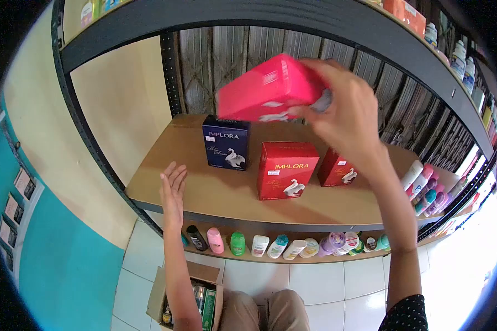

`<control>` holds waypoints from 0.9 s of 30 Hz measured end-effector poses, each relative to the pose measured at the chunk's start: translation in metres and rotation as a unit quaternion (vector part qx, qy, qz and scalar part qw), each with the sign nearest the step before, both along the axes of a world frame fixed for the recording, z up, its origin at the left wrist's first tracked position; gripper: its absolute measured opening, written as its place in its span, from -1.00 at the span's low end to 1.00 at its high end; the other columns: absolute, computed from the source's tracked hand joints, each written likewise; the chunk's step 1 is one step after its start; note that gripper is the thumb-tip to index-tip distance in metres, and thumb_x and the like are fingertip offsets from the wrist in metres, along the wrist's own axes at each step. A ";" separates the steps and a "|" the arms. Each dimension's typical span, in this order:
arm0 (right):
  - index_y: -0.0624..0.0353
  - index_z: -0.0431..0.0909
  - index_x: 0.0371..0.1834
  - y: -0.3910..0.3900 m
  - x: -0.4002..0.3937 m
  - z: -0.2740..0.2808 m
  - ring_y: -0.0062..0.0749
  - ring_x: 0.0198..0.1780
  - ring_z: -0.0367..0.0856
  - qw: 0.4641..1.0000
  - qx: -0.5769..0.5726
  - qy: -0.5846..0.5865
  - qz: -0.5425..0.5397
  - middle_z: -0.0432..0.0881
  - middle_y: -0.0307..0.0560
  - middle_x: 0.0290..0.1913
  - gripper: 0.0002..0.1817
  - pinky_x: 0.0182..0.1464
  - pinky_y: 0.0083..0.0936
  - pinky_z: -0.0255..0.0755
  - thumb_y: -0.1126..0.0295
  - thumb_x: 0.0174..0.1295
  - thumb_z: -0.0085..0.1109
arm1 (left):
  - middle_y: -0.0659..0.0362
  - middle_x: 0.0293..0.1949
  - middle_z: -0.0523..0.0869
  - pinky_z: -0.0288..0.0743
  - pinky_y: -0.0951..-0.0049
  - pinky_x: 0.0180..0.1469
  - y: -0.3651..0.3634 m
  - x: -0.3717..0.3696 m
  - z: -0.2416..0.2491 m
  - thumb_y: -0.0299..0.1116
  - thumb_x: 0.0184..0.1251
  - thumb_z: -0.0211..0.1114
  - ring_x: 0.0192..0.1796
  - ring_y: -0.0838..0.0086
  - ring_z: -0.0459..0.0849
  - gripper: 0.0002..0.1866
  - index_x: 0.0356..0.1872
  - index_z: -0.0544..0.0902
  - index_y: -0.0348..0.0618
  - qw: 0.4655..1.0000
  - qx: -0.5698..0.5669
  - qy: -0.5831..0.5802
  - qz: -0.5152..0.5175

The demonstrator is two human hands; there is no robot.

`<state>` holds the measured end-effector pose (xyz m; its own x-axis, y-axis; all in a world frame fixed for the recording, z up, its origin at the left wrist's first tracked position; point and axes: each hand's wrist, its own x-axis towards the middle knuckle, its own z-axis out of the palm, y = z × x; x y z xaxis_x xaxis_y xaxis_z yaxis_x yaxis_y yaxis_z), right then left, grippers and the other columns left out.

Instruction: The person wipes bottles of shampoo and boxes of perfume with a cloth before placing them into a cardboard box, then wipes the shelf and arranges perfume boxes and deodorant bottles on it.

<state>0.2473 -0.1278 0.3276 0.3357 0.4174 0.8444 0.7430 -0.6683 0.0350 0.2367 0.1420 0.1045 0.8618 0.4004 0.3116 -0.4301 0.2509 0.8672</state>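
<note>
Raised above the shelf, my right hand (345, 102) grips a pinkish-red perfume box (270, 91), tilted and slightly blurred. My left hand (174, 182) is held up at the shelf's front left edge, fingers stretched out and holding nothing. A dark blue Implora box (226, 143) stands upright at the back left of the brown shelf (221, 198). Nearer the front, in the middle, is an upright red Implora box (287, 172). Another red box (337, 170) stands to its right, partly hidden behind my right wrist.
Bottles (425, 190) crowd the shelf's right end. Along the lower shelf runs a row of several bottles (237, 243). An open carton (196, 270) with packed goods sits on the floor below my left arm. The black upper shelf beam (215, 14) spans overhead.
</note>
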 end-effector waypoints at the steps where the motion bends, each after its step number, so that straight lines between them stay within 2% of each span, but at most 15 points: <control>1: 0.14 0.47 -0.17 -0.008 0.012 0.001 -0.11 -0.21 0.52 0.999 -0.002 -0.015 -0.036 0.55 -0.01 -0.27 -0.49 -0.20 -0.35 0.40 0.37 -0.33 0.33 | 0.08 0.07 0.38 -0.03 0.32 0.22 0.000 0.000 0.000 0.17 0.26 -0.31 0.17 0.36 0.28 -0.36 0.17 0.22 -0.12 1.000 0.013 0.007 0.009; 3: 0.11 0.47 -0.15 -0.015 0.040 0.002 -0.10 -0.22 0.53 0.997 -0.004 -0.032 -0.070 0.56 0.00 -0.27 -0.50 -0.21 -0.31 0.42 0.32 -0.30 0.31 | 0.08 0.07 0.37 -0.02 0.32 0.21 -0.001 -0.001 0.001 0.17 0.27 -0.30 0.16 0.36 0.29 -0.36 0.16 0.23 -0.12 0.999 0.025 0.013 0.019; 5: 0.10 0.47 -0.12 -0.015 0.074 0.004 -0.08 -0.18 0.53 0.989 -0.055 0.041 -0.132 0.57 0.02 -0.26 -0.45 -0.16 -0.28 0.41 0.27 -0.32 0.33 | 0.08 0.07 0.38 -0.01 0.33 0.21 -0.003 -0.002 0.004 0.15 0.27 -0.29 0.17 0.36 0.28 -0.38 0.16 0.23 -0.12 0.999 0.022 0.025 0.027; 7: 0.09 0.47 -0.11 -0.009 0.123 -0.004 -0.08 -0.19 0.54 0.980 -0.110 0.107 -0.124 0.57 0.05 -0.27 -0.42 -0.14 -0.26 0.41 0.22 -0.33 0.36 | 0.09 0.07 0.39 -0.01 0.33 0.21 -0.004 -0.003 0.005 0.14 0.28 -0.27 0.17 0.36 0.29 -0.39 0.16 0.23 -0.12 0.999 0.024 0.026 0.028; 9: 0.09 0.46 -0.09 0.005 0.173 -0.023 -0.09 -0.11 0.51 0.952 -0.142 0.209 -0.173 0.55 0.07 -0.21 -0.36 -0.10 -0.25 0.39 0.19 -0.37 0.40 | 0.09 0.06 0.39 -0.01 0.33 0.21 -0.004 -0.001 0.003 0.12 0.28 -0.25 0.17 0.36 0.29 -0.40 0.16 0.23 -0.12 0.999 0.024 0.022 0.032; 12: 0.13 0.48 -0.12 0.033 0.210 -0.051 -0.12 -0.12 0.51 0.947 -0.169 0.199 -0.186 0.57 0.02 -0.23 -0.37 -0.08 -0.32 0.38 0.22 -0.42 0.38 | 0.09 0.05 0.40 0.03 0.34 0.20 -0.002 0.000 0.001 0.05 0.29 -0.17 0.16 0.37 0.32 -0.45 0.15 0.24 -0.12 0.999 0.010 0.023 0.044; 14: 0.12 0.51 -0.16 0.051 0.224 -0.062 -0.13 -0.12 0.52 0.927 -0.248 0.185 -0.213 0.57 0.02 -0.24 -0.37 -0.11 -0.33 0.39 0.18 -0.45 0.41 | 0.10 0.03 0.41 0.07 0.37 0.18 -0.004 -0.002 0.004 -0.03 0.28 -0.09 0.14 0.38 0.35 -0.50 0.14 0.25 -0.13 0.998 0.011 0.034 0.050; 18: 0.10 0.51 -0.15 0.079 0.238 -0.071 -0.17 -0.09 0.51 0.917 -0.271 0.228 -0.186 0.56 0.00 -0.24 -0.34 -0.13 -0.31 0.39 0.14 -0.48 0.43 | 0.10 0.02 0.42 0.10 0.43 0.16 -0.008 -0.004 0.009 -0.06 0.25 -0.03 0.14 0.40 0.35 -0.50 0.13 0.26 -0.14 0.997 -0.001 0.045 0.055; 20: 0.06 0.52 -0.15 0.093 0.244 -0.071 -0.19 -0.11 0.52 0.903 -0.299 0.222 -0.215 0.57 -0.04 -0.24 -0.33 -0.14 -0.29 0.40 0.13 -0.49 0.44 | 0.11 0.02 0.42 0.11 0.49 0.14 -0.011 -0.005 0.012 -0.06 0.22 0.01 0.13 0.42 0.35 -0.48 0.12 0.26 -0.14 0.996 0.025 0.054 0.072; 24: 0.01 0.52 -0.14 0.106 0.259 -0.068 -0.17 -0.13 0.53 0.885 -0.329 0.257 -0.207 0.58 -0.05 -0.25 -0.33 -0.15 -0.29 0.40 0.12 -0.49 0.44 | 0.11 0.02 0.42 0.11 0.52 0.13 -0.012 -0.005 0.015 -0.06 0.19 0.04 0.13 0.43 0.36 -0.46 0.12 0.26 -0.15 0.995 0.027 0.059 0.074; 26: 0.20 0.44 -0.17 0.109 0.265 -0.071 -0.14 -0.12 0.52 0.903 -0.327 0.201 -0.191 0.54 -0.01 -0.18 -0.28 -0.19 -0.17 0.41 0.16 -0.53 0.46 | 0.12 0.03 0.42 0.10 0.52 0.12 -0.012 -0.006 0.014 -0.07 0.17 0.07 0.12 0.44 0.36 -0.46 0.12 0.26 -0.15 0.996 0.032 0.048 0.071; 27: 0.20 0.44 -0.17 0.111 0.268 -0.071 -0.14 -0.12 0.52 0.903 -0.327 0.201 -0.191 0.54 -0.01 -0.18 -0.28 -0.19 -0.17 0.41 0.16 -0.53 0.46 | 0.12 0.03 0.42 0.10 0.52 0.12 -0.012 -0.006 0.015 -0.07 0.17 0.07 0.12 0.44 0.36 -0.46 0.12 0.26 -0.15 0.996 0.032 0.048 0.071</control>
<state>0.5158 -0.0165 0.2565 0.7856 0.5715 0.2372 0.5024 -0.8129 0.2947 0.2303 0.1297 0.1193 0.8250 0.5022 0.2592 -0.3716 0.1366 0.9183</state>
